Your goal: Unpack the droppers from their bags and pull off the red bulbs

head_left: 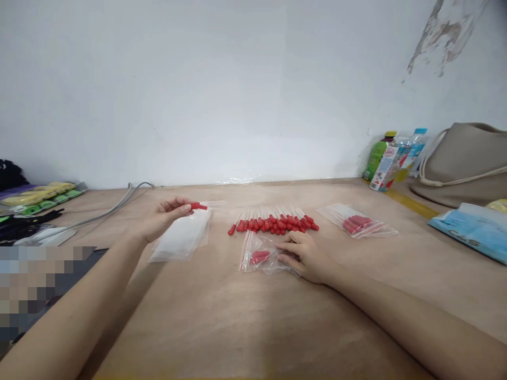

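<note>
Red-tipped sticks (199, 206) were best pinched lightly, shafts together; zip bag (274, 261) best steadied flat. Left hand (166, 214), above clear bags (182, 236), pinched the sticks by their red ends — shafts pointing rightward. Right hand (311, 257) low, fingers curved onto zip bag — gripping or just touching, couldn't tell. Stick pile (277, 224) lay beyond it.

Apparently "CLS" on the blue packet (472, 224); print on bottle labels (384, 164) illegible.
</note>
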Demonstrator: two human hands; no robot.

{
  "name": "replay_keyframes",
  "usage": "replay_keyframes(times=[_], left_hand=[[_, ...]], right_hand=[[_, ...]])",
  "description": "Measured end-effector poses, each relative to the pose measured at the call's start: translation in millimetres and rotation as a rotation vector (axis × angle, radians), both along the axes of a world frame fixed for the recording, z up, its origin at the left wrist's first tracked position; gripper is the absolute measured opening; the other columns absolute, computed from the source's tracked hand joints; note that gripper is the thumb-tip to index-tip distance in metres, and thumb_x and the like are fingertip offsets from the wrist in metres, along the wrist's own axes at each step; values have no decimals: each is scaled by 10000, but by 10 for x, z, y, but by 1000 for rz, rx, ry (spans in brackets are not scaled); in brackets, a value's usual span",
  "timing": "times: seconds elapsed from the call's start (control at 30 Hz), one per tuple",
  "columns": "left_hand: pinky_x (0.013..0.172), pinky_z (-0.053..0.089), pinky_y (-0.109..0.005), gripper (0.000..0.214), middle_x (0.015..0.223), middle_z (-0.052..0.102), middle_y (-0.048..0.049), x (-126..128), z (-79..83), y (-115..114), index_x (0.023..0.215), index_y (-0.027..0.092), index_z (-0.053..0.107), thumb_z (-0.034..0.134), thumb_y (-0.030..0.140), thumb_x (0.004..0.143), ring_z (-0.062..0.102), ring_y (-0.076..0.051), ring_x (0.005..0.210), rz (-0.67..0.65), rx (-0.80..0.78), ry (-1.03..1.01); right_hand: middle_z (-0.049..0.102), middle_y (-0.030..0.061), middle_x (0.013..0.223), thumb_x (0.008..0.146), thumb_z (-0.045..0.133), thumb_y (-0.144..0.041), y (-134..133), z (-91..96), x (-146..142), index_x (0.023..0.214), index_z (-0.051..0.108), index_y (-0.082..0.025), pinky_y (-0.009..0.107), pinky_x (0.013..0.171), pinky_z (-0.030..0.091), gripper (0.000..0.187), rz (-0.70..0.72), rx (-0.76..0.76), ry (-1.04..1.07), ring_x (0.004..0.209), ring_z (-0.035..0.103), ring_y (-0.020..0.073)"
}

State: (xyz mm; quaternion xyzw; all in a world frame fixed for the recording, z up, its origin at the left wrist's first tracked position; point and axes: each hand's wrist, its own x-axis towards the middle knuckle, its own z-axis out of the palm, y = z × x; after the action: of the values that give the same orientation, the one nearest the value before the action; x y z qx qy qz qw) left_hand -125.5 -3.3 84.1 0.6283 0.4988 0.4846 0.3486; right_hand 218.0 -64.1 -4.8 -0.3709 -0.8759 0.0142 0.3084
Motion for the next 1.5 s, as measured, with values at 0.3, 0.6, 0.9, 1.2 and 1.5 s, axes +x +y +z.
replay_keyframes(times=[0.3, 0.6, 0.9, 1.2, 1.5], left_hand=[[648, 457, -248, 309, 815, 658, -56, 547, -705, 146, 874, 144, 622, 569, 392, 699, 599, -153, 719, 355, 202, 171], [646, 478, -267, 415, 829, 660, -46, 757, -747, 78, 930, 162, 616, 612, 475, 658, 608, -163, 686, 212, 137, 276], [697, 467, -297, 464, 839, 662, -61, 644, -744, 72, 998, 151, 607, 535, 507, 710, 608, -190, 764, 195, 10, 277], [685, 432, -281, 220, 844, 596, -42, 745, -666, -197, 830, 174, 624, 535, 360, 753, 529, -160, 760, 129, 374, 466], [709, 459, -258, 273, 963, 570, -57, 999, -627, -590, 998, 207, 632, 580, 347, 769, 554, -150, 830, -513, 256, 461]], right_hand=[[554, 71, 863, 834, 486, -334, 9, -13, -1, 979, 630, -196, 328, 699, 421, 247, -4, -13, -7, 790, 507, 168], [559, 73, 864, 830, 494, -329, 21, -15, 1, 979, 632, -197, 322, 707, 424, 242, 3, 1, -1, 795, 511, 168], [565, 75, 864, 830, 493, -337, 20, -24, -4, 958, 641, -200, 318, 695, 427, 239, -2, 1, -2, 789, 515, 169], [562, 79, 879, 826, 497, -335, 18, -11, 4, 987, 630, -193, 326, 705, 427, 253, 20, -20, 6, 794, 511, 171], [570, 84, 878, 817, 514, -322, 3, 30, 7, 1028, 618, -198, 326, 695, 436, 266, 68, -19, 16, 788, 521, 172]])
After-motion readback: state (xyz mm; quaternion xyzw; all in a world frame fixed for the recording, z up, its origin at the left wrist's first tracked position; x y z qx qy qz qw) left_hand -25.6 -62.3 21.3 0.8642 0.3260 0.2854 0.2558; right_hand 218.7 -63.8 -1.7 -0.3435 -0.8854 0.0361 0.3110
